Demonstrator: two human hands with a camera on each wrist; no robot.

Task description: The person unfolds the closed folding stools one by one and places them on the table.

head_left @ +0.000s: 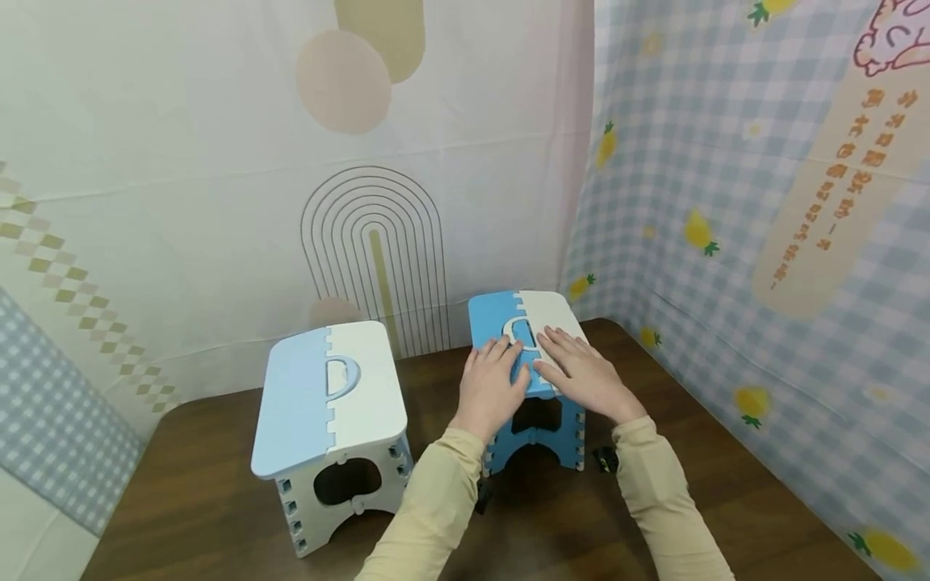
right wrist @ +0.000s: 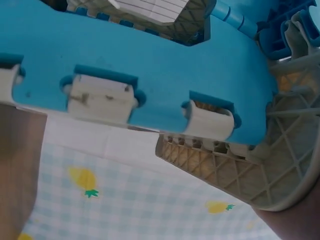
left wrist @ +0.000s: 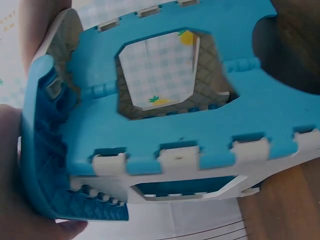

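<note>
A blue-and-white folding stool stands unfolded on the dark wooden table. My left hand lies palm down over the blue half of its seat, fingers fairly straight and pointing away, fingertips near the small white handle. On the white half rests my right hand, fingers extended, its thumb towards the left hand. From underneath, the left wrist view shows the stool's blue leg panel with white hinge tabs, and part of my left hand at the left edge. The right wrist view has the same panel and the ribbed underside of the white seat half.
A second folding stool, pale blue and white, stands unfolded to the left, its handle on top. A white patterned cloth hangs behind the table, and a checked pineapple cloth hangs along the right side. Small black objects show near both wrists.
</note>
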